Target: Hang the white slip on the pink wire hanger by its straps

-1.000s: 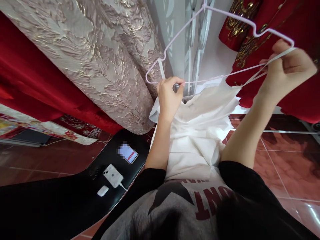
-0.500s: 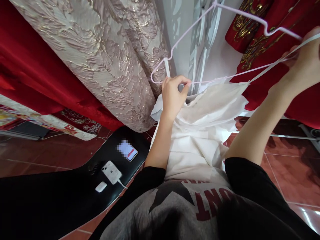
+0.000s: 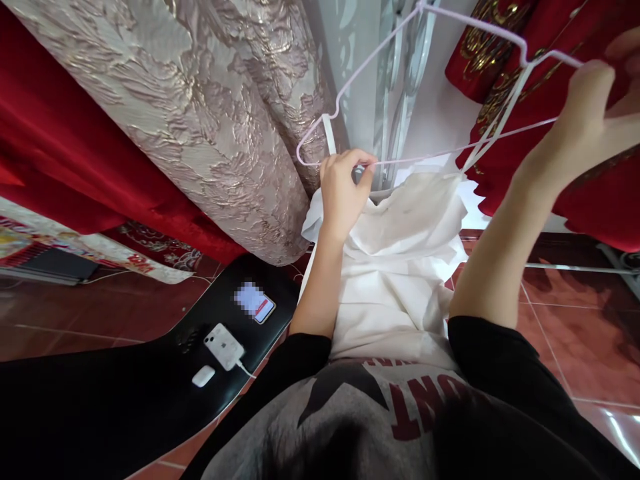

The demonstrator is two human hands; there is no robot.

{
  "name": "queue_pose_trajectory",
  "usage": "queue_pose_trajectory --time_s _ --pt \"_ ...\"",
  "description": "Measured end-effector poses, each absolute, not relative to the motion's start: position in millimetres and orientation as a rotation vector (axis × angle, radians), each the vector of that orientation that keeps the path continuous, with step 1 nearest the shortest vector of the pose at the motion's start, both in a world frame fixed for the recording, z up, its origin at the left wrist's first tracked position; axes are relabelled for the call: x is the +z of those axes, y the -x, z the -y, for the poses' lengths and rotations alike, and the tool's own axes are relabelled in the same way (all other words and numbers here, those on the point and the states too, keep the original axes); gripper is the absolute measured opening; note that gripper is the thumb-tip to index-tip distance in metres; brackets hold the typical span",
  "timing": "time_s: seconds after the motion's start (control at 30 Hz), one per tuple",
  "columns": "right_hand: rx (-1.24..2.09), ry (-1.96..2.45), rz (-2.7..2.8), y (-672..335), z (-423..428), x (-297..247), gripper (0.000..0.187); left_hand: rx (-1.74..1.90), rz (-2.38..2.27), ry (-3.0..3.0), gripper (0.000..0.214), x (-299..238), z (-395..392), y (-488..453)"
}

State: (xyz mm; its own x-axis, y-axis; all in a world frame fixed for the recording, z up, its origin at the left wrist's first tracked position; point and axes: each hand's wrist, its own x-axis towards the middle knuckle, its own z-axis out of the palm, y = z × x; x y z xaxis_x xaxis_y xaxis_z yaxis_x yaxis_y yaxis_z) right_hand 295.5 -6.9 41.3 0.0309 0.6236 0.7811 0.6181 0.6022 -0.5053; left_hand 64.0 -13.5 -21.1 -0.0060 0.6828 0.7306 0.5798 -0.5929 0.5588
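A thin pale pink wire hanger [image 3: 370, 57] hangs in front of me. A white strappy garment [image 3: 400, 267] droops below it against my chest. My left hand [image 3: 343, 190] pinches the garment's top edge by the hanger's bottom bar, just under the left strap [image 3: 328, 133], which is looped over the hanger's left end. My right hand [image 3: 585, 120] is raised at the hanger's right shoulder, fingers closed on the right strap [image 3: 493, 127], which runs taut up over the hanger's right notch.
A beige and gold brocade curtain [image 3: 200, 120] and red velvet drapes [image 3: 60, 160] hang at the left, more red embroidered cloth [image 3: 560, 80] at the right. Two phones [image 3: 223, 345] and a small white case [image 3: 203, 376] lie on a black surface [image 3: 100, 407]. Red floor tiles [image 3: 575, 333] lie below.
My right hand has lifted the right strap from below the hanger's end up over its right shoulder notch. My left hand has stayed pinched at the garment's top edge.
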Motion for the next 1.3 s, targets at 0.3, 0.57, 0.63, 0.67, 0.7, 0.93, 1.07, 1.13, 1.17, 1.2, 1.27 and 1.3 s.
queue_pose_trajectory --time_s 0.3,0.57,0.63,0.67,0.7,0.93,1.07,1.13,1.17,1.2,1.27,1.3 --pt "0.003 1.111 1.899 -225.7 -7.5 -20.2 0.032 1.641 -1.424 -2.222 0.013 -26.1 13.0 -55.4" --pt "0.002 1.040 1.810 -223.9 -5.5 -28.6 0.035 1.939 -0.744 -1.902 0.011 3.1 -3.5 -39.6" --pt "0.015 1.025 1.783 -221.5 -4.6 -29.0 0.035 1.980 -0.613 -1.760 0.014 22.5 -12.8 -22.7" --pt "0.021 1.020 1.779 -220.4 -4.5 -29.3 0.034 1.976 -0.548 -1.701 0.016 31.5 -18.2 -11.0" --pt "0.024 1.017 1.779 -219.6 -4.6 -29.6 0.034 1.989 -0.511 -1.631 0.017 38.8 -24.1 2.3" --pt "-0.008 1.035 1.797 -220.0 -6.0 -30.6 0.035 2.292 -0.614 -1.165 0.050 -3.2 -60.6 82.3" --pt "-0.015 1.042 1.813 -219.9 -4.1 -29.6 0.034 2.334 -0.995 -1.128 0.056 -56.6 -63.4 61.5" --pt "-0.010 1.030 1.823 -218.7 -2.1 -28.8 0.033 2.175 -1.121 -1.377 0.055 -65.5 -57.6 30.5" --pt "-0.003 1.013 1.831 -218.1 -0.8 -28.2 0.032 2.095 -1.121 -1.485 0.053 -64.8 -53.0 12.7" --pt "0.009 0.987 1.841 -218.0 0.5 -27.4 0.030 2.009 -1.128 -1.561 0.047 -61.5 -47.6 -5.1" --pt "0.029 0.922 1.837 -220.8 2.0 -25.8 0.026 1.891 -1.157 -1.604 0.035 -51.1 -36.0 -36.1" --pt "0.014 0.892 1.787 -224.5 1.6 -25.3 0.024 1.870 -1.156 -1.602 0.031 -46.0 -30.8 -47.6"
